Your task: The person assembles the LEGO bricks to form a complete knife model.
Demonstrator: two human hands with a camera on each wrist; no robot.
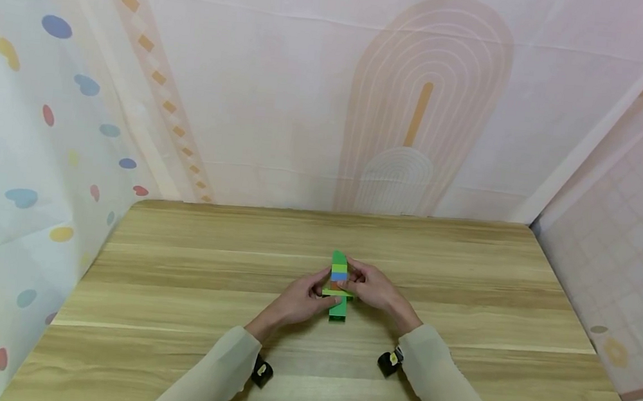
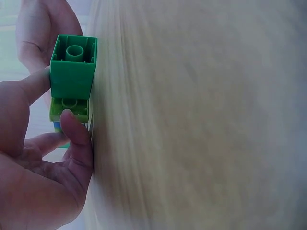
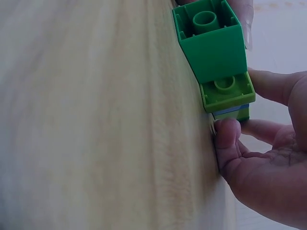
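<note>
A short stack of toy bricks (image 1: 339, 286) lies on its side in the middle of the wooden table (image 1: 464, 292). Its near end is a dark green brick (image 2: 72, 67) whose hollow underside faces me. Behind it sit a lime brick (image 2: 69, 109) and a blue one (image 2: 57, 126). My left hand (image 1: 312, 293) pinches the stack from the left, thumb (image 2: 76, 139) on the lime brick. My right hand (image 1: 363, 282) grips it from the right. In the right wrist view the green brick (image 3: 216, 45) and lime brick (image 3: 226, 93) rest against the table (image 3: 96, 120), with the right hand's fingers (image 3: 228, 134) curled beside them.
Patterned fabric walls close in the table at the back (image 1: 308, 96), left (image 1: 22, 165) and right (image 1: 631, 243). Small black wrist cameras (image 1: 262, 371) (image 1: 389, 362) hang under both sleeves. Bare wood surrounds the hands on every side.
</note>
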